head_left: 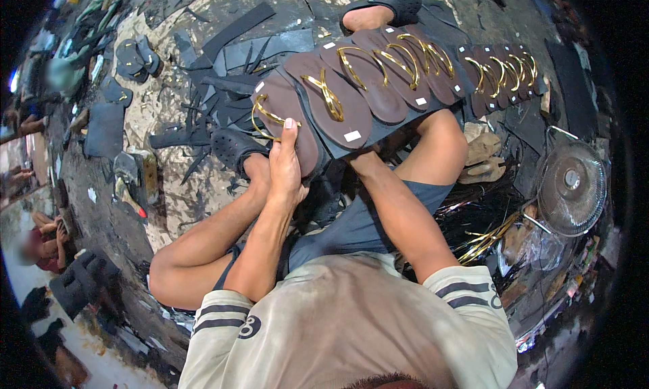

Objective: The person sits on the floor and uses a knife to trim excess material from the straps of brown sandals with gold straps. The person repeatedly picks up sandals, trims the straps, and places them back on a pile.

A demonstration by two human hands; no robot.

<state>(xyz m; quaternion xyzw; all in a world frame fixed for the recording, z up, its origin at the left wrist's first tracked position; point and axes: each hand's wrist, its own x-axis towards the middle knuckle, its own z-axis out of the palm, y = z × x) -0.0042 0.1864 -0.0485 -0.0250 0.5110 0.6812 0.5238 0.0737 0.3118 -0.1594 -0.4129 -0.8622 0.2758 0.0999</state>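
Note:
In front of me a dark board (336, 150) carries a row of brown flip-flop sandals with thin gold straps and small white stickers. My left hand (285, 162) grips the leftmost sandal (302, 135), its thumb on top beside the gold strap (260, 112) and the fingers hidden underneath. Next to it lies a sandal (321, 95) with a crossed gold strap. My right hand (362, 160) reaches under the near edge of the board; only its wrist end shows, and the fingers are covered.
More gold-strapped sandals (497, 81) lie to the right. A fan (573, 186) stands at right, near gold strips (490, 239) and wooden foot forms (481, 156). Black offcuts (216, 105) and a red-tipped tool (132, 201) lie left. Another person (51, 244) sits far left.

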